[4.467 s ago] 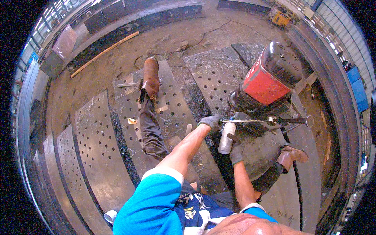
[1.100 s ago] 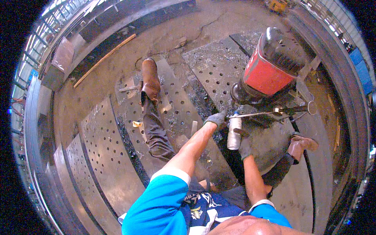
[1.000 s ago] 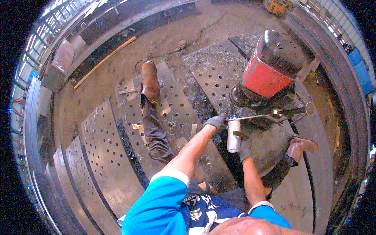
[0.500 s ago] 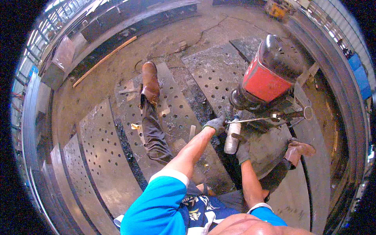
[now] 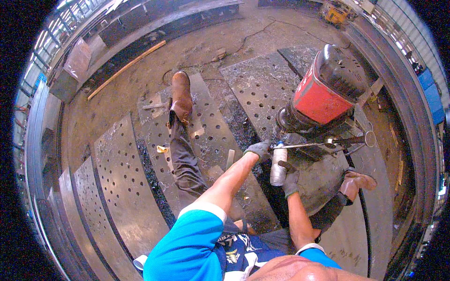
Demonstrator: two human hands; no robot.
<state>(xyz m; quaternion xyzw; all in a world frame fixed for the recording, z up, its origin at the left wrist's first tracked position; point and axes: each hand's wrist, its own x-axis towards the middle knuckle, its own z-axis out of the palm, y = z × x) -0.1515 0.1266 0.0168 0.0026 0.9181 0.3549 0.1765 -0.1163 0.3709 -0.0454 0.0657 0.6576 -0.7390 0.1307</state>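
Note:
A red and black drill machine (image 5: 323, 96) stands on a dark steel plate (image 5: 255, 91) with drilled holes. My left hand (image 5: 258, 150), in a grey glove, is closed round the end of the drill's long metal feed handle (image 5: 304, 145). In my gloved right hand (image 5: 290, 179) is a pale, translucent plastic bottle (image 5: 278, 167) with a blue top, fingers wrapped round its side. The bottle stands nearly upright in view, its top close under the drill's lower end and beside the handle. The drill's cutting tip is hidden.
Several holed steel plates (image 5: 119, 164) lie side by side with dark gaps and metal shavings. My booted feet (image 5: 182, 96) rest on them at either side. A black cable (image 5: 367, 220) runs down the right. A wooden strip (image 5: 126, 69) and yellow machine (image 5: 335, 14) lie farther off.
The view has shifted slightly, so the drill sits a little lower and to the right. Both hands keep their holds on the handle and the bottle.

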